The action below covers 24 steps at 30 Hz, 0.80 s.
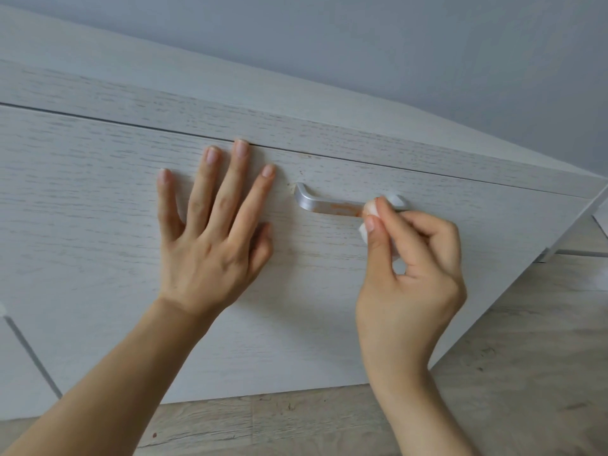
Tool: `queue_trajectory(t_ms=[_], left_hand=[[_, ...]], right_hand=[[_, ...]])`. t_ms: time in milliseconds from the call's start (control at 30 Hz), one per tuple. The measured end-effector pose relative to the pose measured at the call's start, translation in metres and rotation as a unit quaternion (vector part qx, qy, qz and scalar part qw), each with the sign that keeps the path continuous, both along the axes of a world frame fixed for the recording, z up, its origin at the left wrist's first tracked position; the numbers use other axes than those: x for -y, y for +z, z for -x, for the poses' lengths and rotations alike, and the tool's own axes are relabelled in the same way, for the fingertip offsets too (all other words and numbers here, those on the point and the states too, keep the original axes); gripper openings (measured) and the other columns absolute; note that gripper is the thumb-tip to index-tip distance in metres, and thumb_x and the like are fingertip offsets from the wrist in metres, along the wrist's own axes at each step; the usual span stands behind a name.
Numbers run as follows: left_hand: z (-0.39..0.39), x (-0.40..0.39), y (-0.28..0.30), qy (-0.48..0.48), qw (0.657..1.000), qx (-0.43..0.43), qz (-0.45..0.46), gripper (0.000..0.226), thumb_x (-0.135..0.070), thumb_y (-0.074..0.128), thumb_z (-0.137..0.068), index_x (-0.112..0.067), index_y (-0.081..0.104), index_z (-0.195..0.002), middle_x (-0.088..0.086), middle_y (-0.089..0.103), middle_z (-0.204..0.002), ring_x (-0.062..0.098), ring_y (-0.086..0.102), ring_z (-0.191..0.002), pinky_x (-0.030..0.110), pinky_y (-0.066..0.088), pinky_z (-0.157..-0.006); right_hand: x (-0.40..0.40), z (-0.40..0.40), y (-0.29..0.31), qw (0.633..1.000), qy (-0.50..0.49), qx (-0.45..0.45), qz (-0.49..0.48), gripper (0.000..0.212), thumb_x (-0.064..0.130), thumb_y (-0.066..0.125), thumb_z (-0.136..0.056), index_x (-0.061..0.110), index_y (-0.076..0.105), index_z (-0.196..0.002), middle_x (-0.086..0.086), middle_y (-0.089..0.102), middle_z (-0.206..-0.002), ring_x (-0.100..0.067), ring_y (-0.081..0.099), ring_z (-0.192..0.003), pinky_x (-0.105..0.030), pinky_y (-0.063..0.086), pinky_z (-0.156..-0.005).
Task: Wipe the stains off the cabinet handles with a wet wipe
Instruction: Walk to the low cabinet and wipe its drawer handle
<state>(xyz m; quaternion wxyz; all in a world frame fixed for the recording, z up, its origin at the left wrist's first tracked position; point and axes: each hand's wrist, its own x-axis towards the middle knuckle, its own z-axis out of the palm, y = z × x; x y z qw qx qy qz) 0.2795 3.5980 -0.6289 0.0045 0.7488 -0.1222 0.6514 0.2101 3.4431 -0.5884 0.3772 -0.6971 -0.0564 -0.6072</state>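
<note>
Left hand [210, 235]: my fingers are spread straight, palm flat against the cabinet front [98, 199], just left of the handle.
Right hand [411, 268]: my thumb and forefinger pinch the wet wipe [370, 210], the other fingers curled under.
Wet wipe: white, folded small, pressed onto the right part of the handle.
Handle [316, 202]: silver bar, level on the drawer front, with an orange stain [342, 209] smeared just left of the wipe.
Floor [510, 373]: pale wood planks, near and right.

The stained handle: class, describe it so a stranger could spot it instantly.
Find the pale wood-grain cabinet front. Near its upper edge sits a brushed silver metal bar handle, between the flat left hand and the right hand pinching a white wet wipe. It alone carries an orange smear.
</note>
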Motion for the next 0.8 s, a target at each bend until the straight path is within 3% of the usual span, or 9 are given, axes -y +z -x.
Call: queue_trajectory(t_ms=[133, 267, 433, 600, 733, 800], left_hand=[[-0.0015, 0.0018, 0.0, -0.003, 1.0, 0.01, 0.005, 0.059, -0.027, 0.044, -0.095, -0.013, 0.026, -0.149, 0.004, 0.017, -0.152, 0.031, 0.018, -0.14, 0.05, 0.005, -0.114], [-0.0026, 0.0013, -0.0007, 0.005, 1.0, 0.009, 0.007, 0.059, -0.027, 0.044, -0.095, -0.013, 0.026, -0.149, 0.008, 0.022, -0.153, 0.031, 0.017, -0.14, 0.051, 0.005, -0.114], [-0.0037, 0.0017, -0.0013, 0.008, 1.0, 0.002, 0.009, 0.058, -0.028, 0.041, -0.096, -0.013, 0.024, -0.149, 0.011, 0.022, -0.152, 0.031, 0.016, -0.14, 0.05, 0.004, -0.115], [-0.0033, 0.0026, -0.0015, 0.011, 1.0, 0.0, 0.007, 0.059, -0.029, 0.042, -0.095, -0.014, 0.023, -0.149, 0.011, 0.022, -0.151, 0.03, 0.015, -0.141, 0.05, 0.004, -0.115], [-0.0041, 0.0017, -0.0004, 0.008, 1.0, 0.003, 0.01, 0.06, -0.031, 0.044, -0.094, -0.014, 0.025, -0.149, 0.011, 0.024, -0.151, 0.03, 0.016, -0.14, 0.05, 0.005, -0.114], [-0.0042, 0.0026, -0.001, 0.008, 1.0, 0.007, 0.01, 0.06, -0.031, 0.045, -0.094, -0.014, 0.026, -0.148, 0.011, 0.025, -0.15, 0.03, 0.017, -0.14, 0.051, 0.007, -0.114]], right_hand=[[0.0013, -0.0032, 0.0014, 1.0, 0.004, 0.008, -0.004, 0.017, 0.0, 0.067, -0.083, -0.001, 0.069, -0.1, -0.006, 0.057, -0.085, 0.006, 0.057, -0.081, -0.003, 0.042, -0.079], [-0.0021, -0.0026, 0.0013, 0.999, 0.001, 0.003, 0.032, 0.015, 0.001, 0.068, -0.083, 0.0, 0.071, -0.098, -0.007, 0.058, -0.082, -0.004, 0.058, -0.074, -0.002, 0.04, -0.079], [-0.0067, -0.0028, 0.0007, 1.0, 0.006, 0.003, 0.002, 0.016, 0.001, 0.068, -0.083, 0.0, 0.071, -0.098, -0.003, 0.056, -0.082, -0.002, 0.056, -0.074, -0.005, 0.043, -0.074], [0.003, 0.0005, 0.0024, 0.999, 0.023, -0.008, -0.04, 0.016, 0.002, 0.066, -0.084, 0.003, 0.07, -0.1, 0.0, 0.056, -0.087, 0.015, 0.056, -0.083, -0.002, 0.042, -0.077], [-0.0028, -0.0002, 0.0048, 0.999, 0.027, -0.025, 0.006, 0.016, 0.001, 0.065, -0.085, 0.001, 0.071, -0.099, -0.006, 0.056, -0.084, -0.001, 0.057, -0.077, -0.003, 0.041, -0.078], [-0.0025, 0.0009, 0.0063, 0.998, 0.022, -0.031, 0.045, 0.014, 0.001, 0.064, -0.085, 0.001, 0.072, -0.096, -0.008, 0.056, -0.081, -0.001, 0.054, -0.075, -0.002, 0.039, -0.077]])
